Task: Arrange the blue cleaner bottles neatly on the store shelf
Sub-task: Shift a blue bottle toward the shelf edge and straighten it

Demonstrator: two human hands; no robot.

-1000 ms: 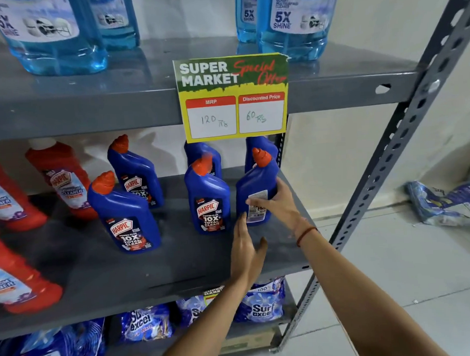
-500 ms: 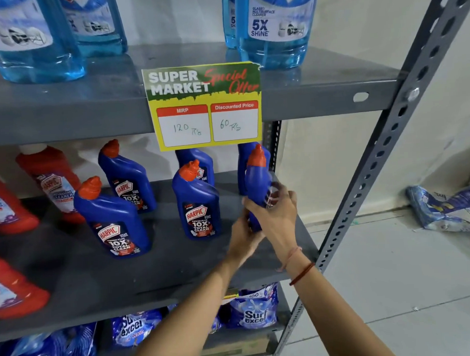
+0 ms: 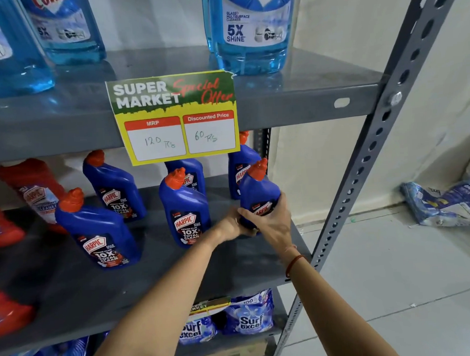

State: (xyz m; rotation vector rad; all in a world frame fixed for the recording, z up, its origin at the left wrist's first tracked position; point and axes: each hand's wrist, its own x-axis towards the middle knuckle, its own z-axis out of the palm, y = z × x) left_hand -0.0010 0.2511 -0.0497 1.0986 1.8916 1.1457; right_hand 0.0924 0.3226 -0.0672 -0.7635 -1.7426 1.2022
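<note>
Several blue cleaner bottles with orange caps stand on the grey middle shelf. The front right bottle is gripped low down by both hands: my right hand wraps its front and right side, my left hand holds its left base. Its label faces me. Another blue bottle stands right behind it. A front middle bottle stands just left of my hands, with one behind it. Further left stand a front bottle and a rear one.
Red cleaner bottles fill the shelf's left side. A yellow price sign hangs from the upper shelf, which carries large light-blue glass cleaner bottles. A perforated upright stands at right. Detergent packs lie below; another pack is on the floor.
Both hands have closed on the front right bottle and turned it: a second ago its back label faced me, now the front label does. The bottle has stayed at the shelf's right end.
</note>
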